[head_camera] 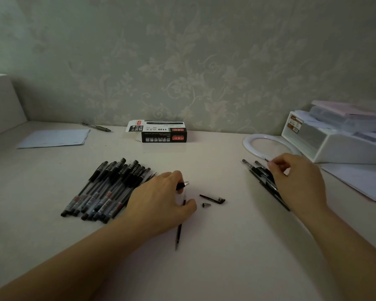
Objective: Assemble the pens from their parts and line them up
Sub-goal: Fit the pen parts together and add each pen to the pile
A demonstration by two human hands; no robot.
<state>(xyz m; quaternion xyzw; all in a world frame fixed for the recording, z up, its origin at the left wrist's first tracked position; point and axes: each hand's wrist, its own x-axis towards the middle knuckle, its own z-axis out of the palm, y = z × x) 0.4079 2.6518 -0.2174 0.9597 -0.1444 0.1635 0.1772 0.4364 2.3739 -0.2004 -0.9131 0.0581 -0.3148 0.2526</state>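
Note:
A pile of several black gel pens (105, 191) lies at the left of the table. My left hand (159, 203) rests beside it, fingers closed on a clear pen barrel (183, 185) with a black grip. A thin refill (179, 229) lies under that hand, pointing toward me. A black cap (213, 199) and a small metal tip cone (206, 205) lie just right of the hand. My right hand (297, 181) hovers over a small group of pens (263, 179) at the right, pinching a thin refill tip (265, 159).
A black pen box (161, 132) stands near the wall. A sheet of paper (54, 137) and a loose pen (97, 127) lie at the back left. A white ring (251, 141), a white organiser box (334, 140) and papers (360, 181) sit at the right.

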